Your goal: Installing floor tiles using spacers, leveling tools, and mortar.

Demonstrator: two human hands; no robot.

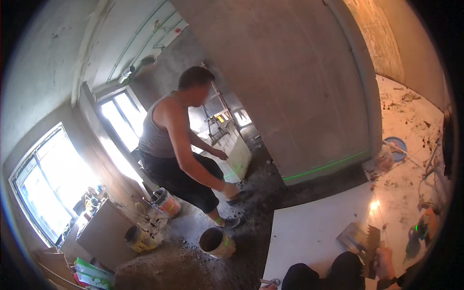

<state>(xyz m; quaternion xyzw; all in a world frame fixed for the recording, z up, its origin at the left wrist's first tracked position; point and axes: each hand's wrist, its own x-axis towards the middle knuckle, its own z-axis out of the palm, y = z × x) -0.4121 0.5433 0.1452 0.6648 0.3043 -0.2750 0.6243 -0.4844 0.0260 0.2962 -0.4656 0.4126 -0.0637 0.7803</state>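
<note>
Low on the right, my right hand (384, 265) is closed around a notched trowel (371, 249), whose toothed edge points up. A grey, flat rectangular shape (354, 237) shows just left of the trowel; I cannot tell whether it is a separate thing. Only the fingertips of my left hand (269, 287) show at the lower edge. They are closed on a small metal tool with a round end (275, 281), mostly cut off by the frame. My dark-clad knees (321, 275) stand between the hands, over a large white tile (309, 227).
A co-worker (171, 128) bends over the dark, rough floor, beside a white block-shaped thing (237, 157). Buckets (220, 244) stand at left and middle. A plastered wall (309, 92) bears a green laser line. A blue basin (396, 149) and cables lie on the right.
</note>
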